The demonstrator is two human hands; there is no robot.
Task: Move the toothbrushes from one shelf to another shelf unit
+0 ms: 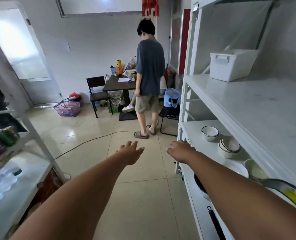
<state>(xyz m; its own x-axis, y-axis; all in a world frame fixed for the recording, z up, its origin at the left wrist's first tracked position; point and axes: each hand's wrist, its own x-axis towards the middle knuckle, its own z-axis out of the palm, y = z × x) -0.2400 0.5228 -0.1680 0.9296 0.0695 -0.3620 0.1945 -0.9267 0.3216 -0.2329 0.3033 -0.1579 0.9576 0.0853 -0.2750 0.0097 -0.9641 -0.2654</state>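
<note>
Both my arms stretch forward over the tiled aisle between two white shelf units. My left hand (pixel 130 152) hangs over the floor with fingers spread and holds nothing. My right hand (pixel 181 150) reaches beside the front corner of the right shelf unit (pixel 230 108), fingers relaxed and holding nothing. No toothbrush shows in this view. The left shelf unit (pixel 28 172) stands at the left edge.
A person (pixel 148 78) stands in the aisle ahead, by a dark table (pixel 119 84) and chair. A white bin (pixel 230 64) and bowls (pixel 228 146) sit on the right shelves. Cans and bottles fill the left shelves. A cable and purple basket (pixel 67 108) lie on the floor.
</note>
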